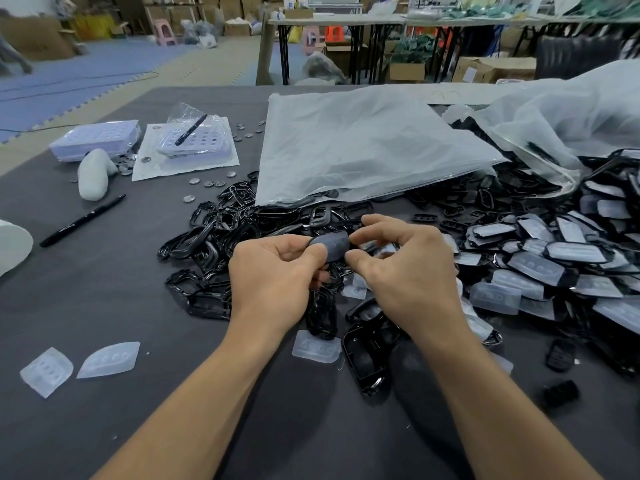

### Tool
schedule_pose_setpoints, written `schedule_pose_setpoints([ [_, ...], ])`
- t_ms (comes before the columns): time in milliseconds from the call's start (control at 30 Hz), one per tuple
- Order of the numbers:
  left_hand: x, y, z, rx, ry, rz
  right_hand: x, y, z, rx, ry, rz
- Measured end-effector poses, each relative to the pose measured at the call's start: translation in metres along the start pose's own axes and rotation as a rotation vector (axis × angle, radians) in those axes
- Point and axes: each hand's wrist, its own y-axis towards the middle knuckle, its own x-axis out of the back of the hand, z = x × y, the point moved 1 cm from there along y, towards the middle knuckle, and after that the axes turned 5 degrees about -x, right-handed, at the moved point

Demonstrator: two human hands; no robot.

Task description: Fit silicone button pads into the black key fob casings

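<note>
Here, casing (330, 247) between left hand (273, 271), right hand (405, 268)

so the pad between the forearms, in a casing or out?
Out: silicone pad lies bare on the table beside a black casing.

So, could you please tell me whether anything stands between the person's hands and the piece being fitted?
Nothing visible does: the left hand and the right hand both pinch the grey piece directly, holding it above the heap of black casings.
</note>
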Motion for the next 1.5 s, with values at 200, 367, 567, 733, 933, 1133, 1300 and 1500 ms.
schedule_pose_setpoints([
  [200, -0.001, -0.002, -0.003, -0.047, 0.035, -0.002, -0.009, 0.002, -0.005, -0.138, 0.244, 0.092],
  [367, -0.001, -0.003, -0.004, -0.028, 0.030, -0.008, -0.010, 0.002, -0.004, -0.114, 0.187, 0.028],
  [567, -0.001, -0.003, -0.005, -0.032, 0.043, -0.008, -0.013, -0.003, -0.002, 0.026, 0.090, -0.016],
  [733, -0.001, -0.004, -0.006, -0.039, 0.044, 0.002, -0.011, -0.003, -0.003, 0.008, 0.066, -0.029],
  [933, -0.002, -0.006, -0.008, -0.039, 0.013, 0.043, -0.012, -0.003, -0.005, -0.026, -0.050, -0.121],
  [1133, -0.002, -0.004, -0.005, 0.005, -0.030, 0.055, -0.009, 0.002, -0.007, -0.089, 0.199, -0.084],
  [1300, -0.003, -0.005, -0.008, 0.015, -0.093, 0.130, -0.012, 0.004, -0.006, -0.135, 0.389, 0.152],
  [1500, -0.004, -0.003, -0.008, 0.088, -0.155, 0.140, -0.006, 0.008, -0.004, -0.121, 0.486, 0.210],
])
